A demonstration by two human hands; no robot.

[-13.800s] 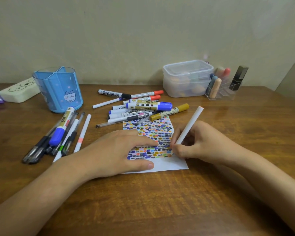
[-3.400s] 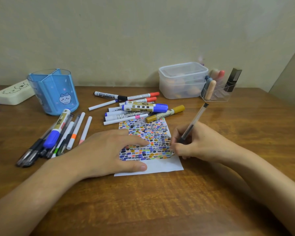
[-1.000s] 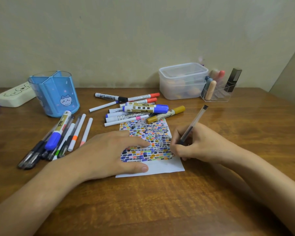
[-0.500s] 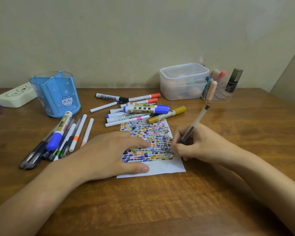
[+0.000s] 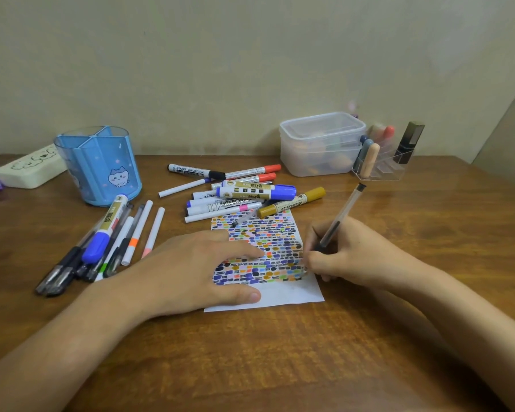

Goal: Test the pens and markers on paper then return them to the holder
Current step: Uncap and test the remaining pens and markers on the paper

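A brown wooden table (image 5: 280, 367) is set against a plain beige wall; a sheet of paper (image 5: 280, 295), largely covered in small coloured test marks, is laid at its centre. The left hand (image 5: 191, 269) is pressed flat on the paper's left part, fingers extended and thumb along the near edge; the right hand (image 5: 348, 257) is curled round a clear-barrelled pen (image 5: 341, 217), held tilted with its tip lowered to the paper's right edge near the lowest marked rows. A blue divided holder (image 5: 101, 168) with a cat motif is stood upright at far left; no pens can be seen in it. One group of pens and markers (image 5: 107, 233) is laid just near of the holder, left of the paper; a second pile of markers (image 5: 238, 194) is heaped at the paper's far edge, a gold one (image 5: 292, 202) overlapping it. A lidded translucent container (image 5: 321, 144) and a clear organiser (image 5: 384, 162) are placed at far right; a cream case (image 5: 30, 168) is seen at far left.
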